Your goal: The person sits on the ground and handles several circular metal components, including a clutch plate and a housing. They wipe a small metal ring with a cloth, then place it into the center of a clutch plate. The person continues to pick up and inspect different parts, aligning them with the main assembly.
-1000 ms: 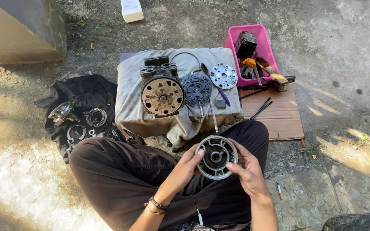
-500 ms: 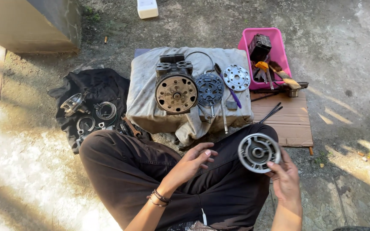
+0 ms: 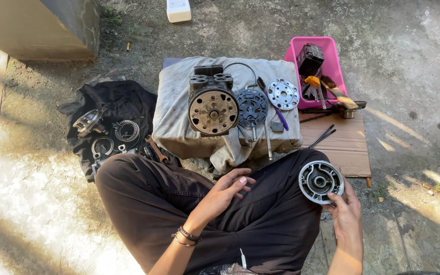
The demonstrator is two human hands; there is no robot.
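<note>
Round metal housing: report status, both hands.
Right hand grips round metal housing off right knee. Left hand empty, resting on lap. Compressor body on grey cloth ahead; nothing between.

Right hand (image 3: 347, 216) holds a round metal housing (image 3: 321, 182); left hand (image 3: 228, 187) rests empty.

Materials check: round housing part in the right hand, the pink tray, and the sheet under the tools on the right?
Round housing part in the right hand: looks like cast metal, probably aluminium; dull silver-grey with sunlit glints. Pink tray: likely moulded plastic; uniform bright colour, smooth thin walls. Sheet: corrugated cardboard by its matte brown face and fold lines.
</note>
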